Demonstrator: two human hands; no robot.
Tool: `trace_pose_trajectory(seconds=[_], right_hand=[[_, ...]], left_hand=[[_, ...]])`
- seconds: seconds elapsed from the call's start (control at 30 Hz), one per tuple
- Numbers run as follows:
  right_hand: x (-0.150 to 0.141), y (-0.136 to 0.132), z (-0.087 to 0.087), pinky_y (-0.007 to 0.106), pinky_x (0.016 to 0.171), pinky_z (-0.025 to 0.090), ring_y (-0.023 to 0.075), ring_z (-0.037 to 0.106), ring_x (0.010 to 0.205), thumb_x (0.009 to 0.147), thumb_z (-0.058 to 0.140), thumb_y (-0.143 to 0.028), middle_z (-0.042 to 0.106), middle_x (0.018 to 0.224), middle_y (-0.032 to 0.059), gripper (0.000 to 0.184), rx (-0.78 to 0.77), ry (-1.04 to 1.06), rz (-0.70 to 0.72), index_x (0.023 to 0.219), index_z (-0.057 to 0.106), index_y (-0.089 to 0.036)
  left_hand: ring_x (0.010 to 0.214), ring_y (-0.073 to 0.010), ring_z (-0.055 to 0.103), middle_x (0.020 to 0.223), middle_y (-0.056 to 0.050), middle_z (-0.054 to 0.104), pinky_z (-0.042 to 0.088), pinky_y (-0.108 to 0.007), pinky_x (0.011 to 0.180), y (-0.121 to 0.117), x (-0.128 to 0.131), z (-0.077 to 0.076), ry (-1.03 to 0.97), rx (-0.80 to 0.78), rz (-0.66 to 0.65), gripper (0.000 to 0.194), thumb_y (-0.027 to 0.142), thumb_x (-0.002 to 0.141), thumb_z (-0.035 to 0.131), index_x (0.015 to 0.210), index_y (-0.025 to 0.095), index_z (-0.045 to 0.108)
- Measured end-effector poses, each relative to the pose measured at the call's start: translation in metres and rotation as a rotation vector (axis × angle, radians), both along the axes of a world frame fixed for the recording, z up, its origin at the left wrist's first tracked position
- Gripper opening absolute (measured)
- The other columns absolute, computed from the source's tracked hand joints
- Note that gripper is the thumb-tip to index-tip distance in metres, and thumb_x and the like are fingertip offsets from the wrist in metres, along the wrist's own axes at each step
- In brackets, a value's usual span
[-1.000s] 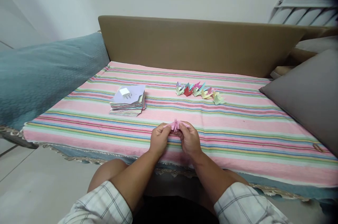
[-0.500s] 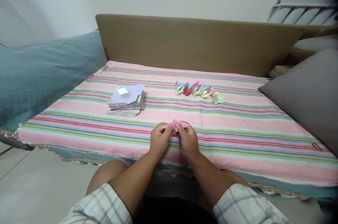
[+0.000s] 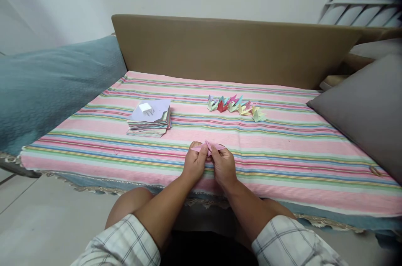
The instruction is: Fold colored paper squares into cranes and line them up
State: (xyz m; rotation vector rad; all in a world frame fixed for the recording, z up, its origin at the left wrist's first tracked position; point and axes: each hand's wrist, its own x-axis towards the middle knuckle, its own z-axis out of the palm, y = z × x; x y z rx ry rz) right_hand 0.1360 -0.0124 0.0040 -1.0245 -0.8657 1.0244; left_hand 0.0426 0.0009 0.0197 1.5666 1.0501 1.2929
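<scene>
A pink origami crane is pinched between both hands over the near part of the striped cloth, its points sticking out to left and right. My left hand is closed on its left side, thumb on top. My right hand grips the right side the same way. The undersides of the paper and several fingertips are hidden. Beyond the hands, folded paper cranes in several colours sit in two close rows. To the left is a stack of square paper, lilac on top, with a white plug adapter lying on it.
The striped cloth covers a sofa seat with a brown backrest. A blue-covered armrest bounds the left, and a grey cushion the right. A small brown item lies near the right front edge.
My left hand has shifted slightly to the right and turned around the crane's left side. My right hand keeps its grip almost unmoved. The view has tilted slightly.
</scene>
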Motion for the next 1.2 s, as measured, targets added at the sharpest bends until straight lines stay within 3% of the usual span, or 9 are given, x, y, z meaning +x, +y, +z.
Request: trace_pose_trajectory(seconds=[0.1,0.23,0.47,0.67,0.87,1.07,1.2], right_hand=[[-0.0004,0.0005,0.0013,0.025,0.052,0.042,0.0117,0.048,0.054,0.072,0.065,-0.044,0.057,0.061,-0.0021,0.026,-0.011,0.053,0.000,0.075,0.064,-0.018],[-0.0002,0.0036,0.0020,0.024,0.052,0.040,0.0105,0.047,0.055,0.074,0.064,-0.042,0.054,0.061,-0.0032,0.024,0.025,0.122,0.036,0.075,0.061,-0.019],[-0.0009,0.0046,-0.0006,0.026,0.059,0.044,0.0127,0.050,0.062,0.074,0.063,-0.043,0.057,0.065,-0.0008,0.025,0.041,0.034,-0.038,0.074,0.062,-0.018],[-0.0039,0.0054,0.0008,0.027,0.056,0.044,0.0133,0.051,0.060,0.075,0.060,-0.047,0.059,0.069,-0.0002,0.028,0.038,0.066,0.015,0.082,0.061,-0.020],[-0.0049,0.0066,0.0011,0.027,0.061,0.044,0.0143,0.053,0.066,0.075,0.060,-0.048,0.059,0.070,-0.0002,0.029,0.046,0.008,-0.053,0.077,0.060,-0.020],[-0.0033,0.0072,0.0001,0.024,0.051,0.037,0.0104,0.044,0.054,0.079,0.058,-0.047,0.048,0.062,-0.0054,0.026,0.075,0.074,0.029,0.077,0.052,-0.021],[0.0018,0.0066,0.0047,0.024,0.050,0.033,0.0100,0.037,0.050,0.084,0.048,-0.051,0.040,0.056,-0.0066,0.033,0.079,-0.099,0.065,0.069,0.044,-0.022]], left_hand=[[0.072,-0.0161,0.048,0.069,-0.002,0.048,0.039,-0.029,0.069,0.0042,-0.0024,0.0007,0.165,0.147,0.004,0.041,0.046,0.091,0.035,0.064,0.019,0.050],[0.074,-0.0162,0.047,0.069,-0.002,0.049,0.039,-0.030,0.071,0.0069,-0.0035,0.0029,0.189,0.232,-0.030,0.038,0.041,0.092,0.034,0.065,0.020,0.050],[0.070,-0.0159,0.047,0.066,-0.001,0.046,0.039,-0.029,0.068,0.0065,0.0015,0.0033,0.101,0.109,-0.026,0.041,0.049,0.090,0.035,0.063,0.020,0.046],[0.069,-0.0157,0.045,0.065,0.000,0.045,0.038,-0.029,0.067,0.0075,0.0013,0.0041,0.139,0.205,0.025,0.041,0.047,0.091,0.032,0.062,0.021,0.044],[0.069,-0.0152,0.045,0.066,0.000,0.044,0.038,-0.028,0.066,0.0080,0.0019,0.0010,0.123,0.182,0.006,0.037,0.045,0.091,0.036,0.064,0.021,0.044],[0.070,-0.0151,0.047,0.067,0.000,0.045,0.038,-0.028,0.067,0.0075,0.0023,0.0042,0.112,0.229,-0.018,0.039,0.042,0.092,0.035,0.061,0.020,0.046],[0.071,-0.0147,0.047,0.069,-0.001,0.047,0.039,-0.027,0.069,0.0062,0.0015,0.0083,0.088,0.225,-0.042,0.040,0.046,0.091,0.036,0.063,0.020,0.049]])
